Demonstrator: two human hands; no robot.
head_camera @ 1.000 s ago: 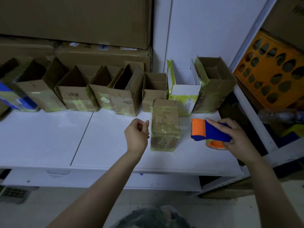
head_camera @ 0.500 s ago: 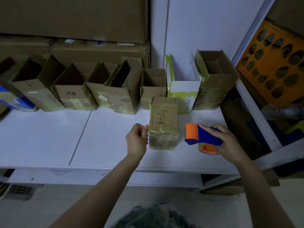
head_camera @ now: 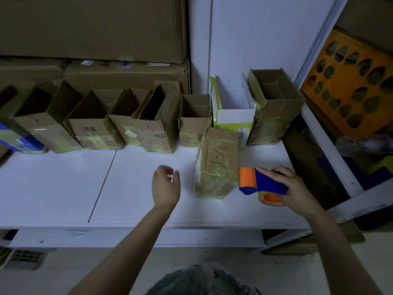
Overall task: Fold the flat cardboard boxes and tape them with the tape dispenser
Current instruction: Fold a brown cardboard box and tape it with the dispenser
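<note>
Taped box [head_camera: 217, 165]: lower centre-right of the frame, lying closed on the white shelf [head_camera: 63, 188], wrapped in yellowish tape, handwriting on its top face; contents hidden.
Tape dispenser [head_camera: 260, 184]: just right of the taped box, blue body with orange head, orange roll beneath.
Right hand [head_camera: 297, 188]: lower right, fingers wrapped around the dispenser's blue handle.
Left hand [head_camera: 167, 186]: centre of the frame, hovering above the shelf, left of the taped box and apart from it; fingers loosely curled, grasping nothing, slightly blurred.
Open boxes [head_camera: 146, 122]: row across the middle of the frame along the back of the shelf, tops open, flaps up, lower parts banded in yellowish tape; interiors dark, nothing visible inside.
Small open box [head_camera: 194, 122]: centre of the row, inner flap visible, otherwise seemingly empty.
White box [head_camera: 235, 111]: right of centre, directly behind the taped box, open, white interior showing nothing.
Tall brown box [head_camera: 274, 109]: right end of the row, open, inner flaps visible.
Large cartons [head_camera: 95, 28]: upper left, stacked closed behind the row.
Orange crate [head_camera: 348, 81]: upper right, perforated with oval holes, tilted beyond the shelf frame.
</note>
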